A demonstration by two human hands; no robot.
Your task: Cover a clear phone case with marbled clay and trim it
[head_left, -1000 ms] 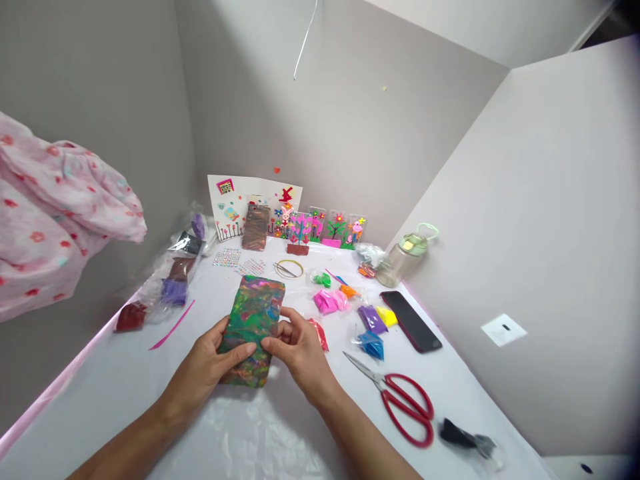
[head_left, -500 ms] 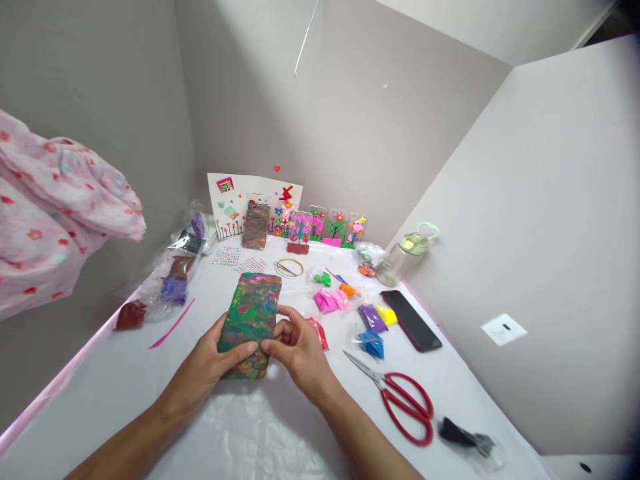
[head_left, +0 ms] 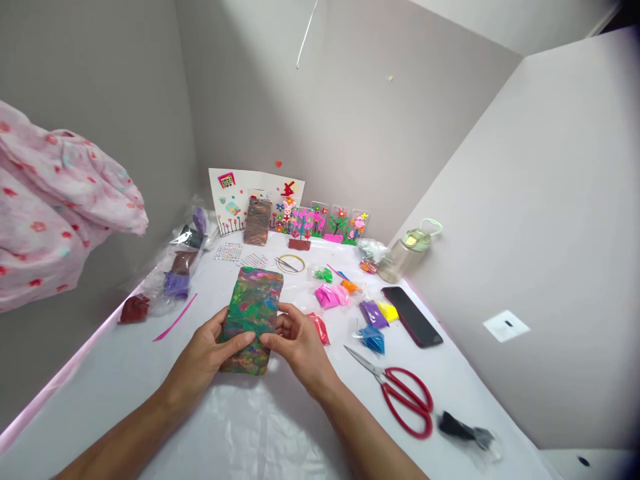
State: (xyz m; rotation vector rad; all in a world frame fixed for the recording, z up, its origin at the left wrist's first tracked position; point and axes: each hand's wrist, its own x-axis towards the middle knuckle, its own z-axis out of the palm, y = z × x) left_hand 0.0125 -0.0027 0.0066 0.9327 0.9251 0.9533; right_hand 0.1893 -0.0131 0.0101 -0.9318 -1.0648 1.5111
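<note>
White-covered table: marbled slab over its near part, between the hands. Long axis runs away from the wearer, far end angled slightly right. Resting or lifted: cannot tell.

Left hand at the left long edge, right hand at the right; neither nearer, both touching. Left grip pinches slab, thumb across the face. Right also pinches it, thumb on the face, index finger at the edge, the rest curled.

Off to the right: phone, red-handled scissors. Smaller: red packet just beyond the right hand.

Versus earlier frames: everything sits higher in view; thumbs and slab nearly unchanged relative to each other.
</note>
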